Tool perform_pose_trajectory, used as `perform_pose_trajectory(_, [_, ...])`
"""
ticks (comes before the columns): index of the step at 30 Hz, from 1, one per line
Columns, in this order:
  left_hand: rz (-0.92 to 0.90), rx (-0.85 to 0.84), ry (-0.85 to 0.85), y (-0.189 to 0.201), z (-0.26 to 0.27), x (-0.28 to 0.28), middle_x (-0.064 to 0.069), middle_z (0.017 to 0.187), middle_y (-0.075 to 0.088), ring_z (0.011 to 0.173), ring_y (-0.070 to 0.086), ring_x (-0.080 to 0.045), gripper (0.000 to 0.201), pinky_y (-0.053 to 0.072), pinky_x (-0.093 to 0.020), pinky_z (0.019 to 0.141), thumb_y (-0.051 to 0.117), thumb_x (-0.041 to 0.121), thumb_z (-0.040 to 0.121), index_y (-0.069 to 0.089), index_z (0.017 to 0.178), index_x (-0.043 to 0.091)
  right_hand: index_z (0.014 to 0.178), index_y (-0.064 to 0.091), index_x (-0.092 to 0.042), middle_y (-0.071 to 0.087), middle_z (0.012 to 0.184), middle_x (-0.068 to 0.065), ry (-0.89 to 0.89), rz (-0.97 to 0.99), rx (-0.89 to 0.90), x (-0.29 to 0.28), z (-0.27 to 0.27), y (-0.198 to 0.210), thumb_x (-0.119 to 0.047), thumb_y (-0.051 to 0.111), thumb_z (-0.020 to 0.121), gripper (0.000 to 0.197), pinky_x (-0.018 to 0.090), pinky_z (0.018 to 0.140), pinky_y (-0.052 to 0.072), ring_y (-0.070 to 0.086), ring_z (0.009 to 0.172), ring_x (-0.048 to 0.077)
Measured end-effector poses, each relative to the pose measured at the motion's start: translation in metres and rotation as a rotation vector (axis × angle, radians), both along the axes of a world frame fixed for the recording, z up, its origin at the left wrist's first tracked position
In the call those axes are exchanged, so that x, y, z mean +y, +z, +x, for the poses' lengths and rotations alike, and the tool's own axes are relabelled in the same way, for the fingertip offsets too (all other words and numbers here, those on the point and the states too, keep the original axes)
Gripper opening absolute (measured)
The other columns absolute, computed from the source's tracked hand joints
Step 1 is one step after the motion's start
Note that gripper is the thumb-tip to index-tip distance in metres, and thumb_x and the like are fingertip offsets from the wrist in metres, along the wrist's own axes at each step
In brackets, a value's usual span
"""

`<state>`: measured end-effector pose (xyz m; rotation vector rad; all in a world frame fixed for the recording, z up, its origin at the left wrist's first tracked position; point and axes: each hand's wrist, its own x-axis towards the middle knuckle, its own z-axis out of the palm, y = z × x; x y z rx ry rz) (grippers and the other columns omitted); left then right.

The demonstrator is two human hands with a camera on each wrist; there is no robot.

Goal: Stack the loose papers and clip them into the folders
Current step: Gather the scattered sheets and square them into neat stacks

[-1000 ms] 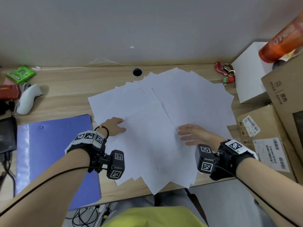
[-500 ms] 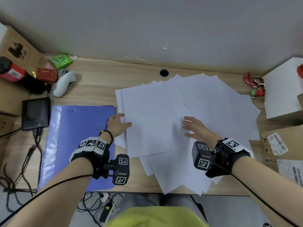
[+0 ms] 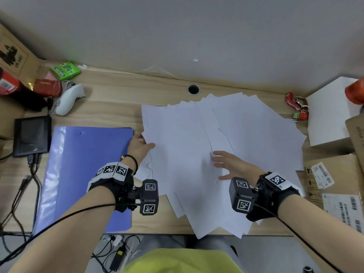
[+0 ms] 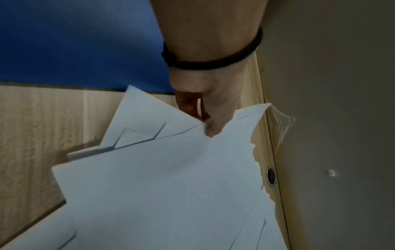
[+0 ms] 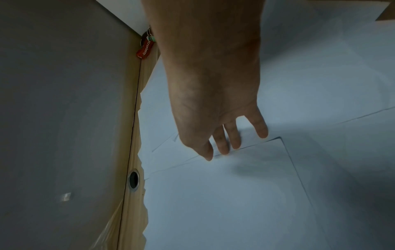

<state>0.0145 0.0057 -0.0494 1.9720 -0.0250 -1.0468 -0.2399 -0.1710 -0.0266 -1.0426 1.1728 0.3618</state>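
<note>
Several loose white papers [image 3: 246,131] lie fanned across the wooden desk, some overhanging its front edge. A closed blue folder [image 3: 82,174] lies flat to their left. My left hand [image 3: 140,146] grips the left edge of the sheets beside the folder, thumb on top. In the left wrist view the thumb [image 4: 213,128] meets the paper [image 4: 160,186] edge, with the folder [image 4: 74,42] behind. My right hand [image 3: 222,162] lies flat on the middle of the spread. Its straight fingers [image 5: 233,140] touch the sheets [image 5: 235,203].
A white controller [image 3: 69,99], a black screen [image 3: 32,134] with cables and a green packet [image 3: 65,70] sit at the left. A cable hole [image 3: 193,89] is at the back. A red keychain [image 3: 295,107], a white box [image 3: 331,115] and cardboard boxes [image 3: 334,174] crowd the right.
My left hand has slid left to the papers' edge by the folder, and the top sheets have shifted left and squared up. The right hand stays flat on the spread.
</note>
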Motion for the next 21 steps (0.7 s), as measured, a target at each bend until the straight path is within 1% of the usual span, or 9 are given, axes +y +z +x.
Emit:
perform_pose_trajectory(2, [0.012,0.001,-0.119,0.006,-0.001,-0.001,-0.009,0.106,0.068,0.107,0.064,-0.030,0.035,0.050,-0.040,0.097,0.069,0.012,0.085,0.058,0.118,0.013,0.124,0.054,-0.022,0.059,0.124,0.003,0.001,-0.016,0.020,-0.001,-0.001,0.002,-0.024,0.052,0.096,0.028,0.043,0.085,0.051,0.056,0.114,0.023])
perform_pose_trajectory(4, [-0.018,0.059,-0.194,0.013,-0.003,-0.004,-0.007,0.115,0.067,0.108,0.063,-0.026,0.035,0.049,-0.039,0.098,0.064,0.016,0.089,0.057,0.124,0.013,0.116,0.059,-0.019,0.065,0.114,0.004,-0.009,-0.044,0.025,-0.002,0.002,0.003,-0.022,0.052,0.096,0.021,0.040,0.083,0.052,0.063,0.103,0.026])
perform_pose_trajectory(6, [-0.050,0.096,-0.236,0.020,-0.005,-0.009,-0.008,0.118,0.064,0.108,0.062,-0.026,0.035,0.051,-0.032,0.090,0.058,0.016,0.094,0.055,0.128,0.008,0.109,0.061,-0.017,0.067,0.105,0.005,-0.048,-0.083,0.016,-0.002,0.007,0.004,-0.019,0.052,0.096,0.016,0.036,0.079,0.053,0.065,0.090,0.025])
perform_pose_trajectory(7, [-0.048,0.077,-0.255,0.023,-0.006,-0.010,-0.008,0.111,0.065,0.102,0.063,-0.024,0.030,0.051,-0.027,0.081,0.057,0.018,0.095,0.057,0.122,0.005,0.108,0.061,-0.016,0.066,0.103,0.005,-0.070,-0.103,0.015,-0.001,0.010,0.004,-0.018,0.052,0.096,0.015,0.034,0.077,0.053,0.064,0.086,0.024])
perform_pose_trajectory(9, [-0.036,0.032,-0.285,0.034,-0.007,-0.013,-0.004,0.078,0.061,0.071,0.060,-0.015,0.023,0.045,-0.019,0.058,0.059,0.027,0.094,0.060,0.092,0.004,0.105,0.060,-0.017,0.062,0.102,0.005,-0.092,-0.132,0.008,0.001,0.016,0.005,-0.017,0.051,0.096,0.013,0.033,0.075,0.052,0.061,0.083,0.022])
perform_pose_trajectory(11, [-0.058,0.006,-0.289,0.049,-0.007,-0.016,0.005,0.050,0.045,0.041,0.045,-0.005,0.041,0.036,-0.014,0.044,0.061,0.031,0.092,0.045,0.062,0.010,0.106,0.059,-0.018,0.056,0.106,0.005,-0.088,-0.159,0.018,0.004,0.021,0.005,-0.016,0.050,0.096,0.014,0.033,0.076,0.052,0.057,0.086,0.020])
perform_pose_trajectory(12, [-0.081,0.009,-0.303,0.058,-0.007,-0.017,0.006,0.046,0.044,0.037,0.044,-0.004,0.046,0.037,-0.013,0.044,0.062,0.032,0.092,0.040,0.057,0.011,0.110,0.058,-0.019,0.054,0.110,0.004,-0.077,-0.175,0.030,0.006,0.023,0.005,-0.017,0.050,0.096,0.016,0.033,0.077,0.051,0.055,0.091,0.019])
perform_pose_trajectory(17, [-0.226,-0.006,-0.427,0.105,-0.013,-0.028,-0.007,0.084,0.071,0.063,0.066,-0.013,0.039,0.052,-0.019,0.054,0.064,0.037,0.089,0.065,0.085,-0.002,0.133,0.045,-0.021,0.042,0.132,0.003,0.016,-0.234,0.106,0.018,0.014,0.014,-0.020,0.047,0.097,0.037,0.036,0.098,0.041,0.038,0.131,0.021])
perform_pose_trajectory(21, [-0.311,-0.049,-0.493,0.140,-0.022,-0.040,-0.006,0.091,0.074,0.068,0.070,-0.010,0.036,0.056,-0.022,0.058,0.066,0.033,0.089,0.069,0.102,-0.001,0.144,0.034,-0.023,0.035,0.144,0.000,0.060,-0.246,0.131,0.025,-0.001,0.026,-0.024,0.044,0.099,0.046,0.038,0.111,0.033,0.030,0.138,0.018])
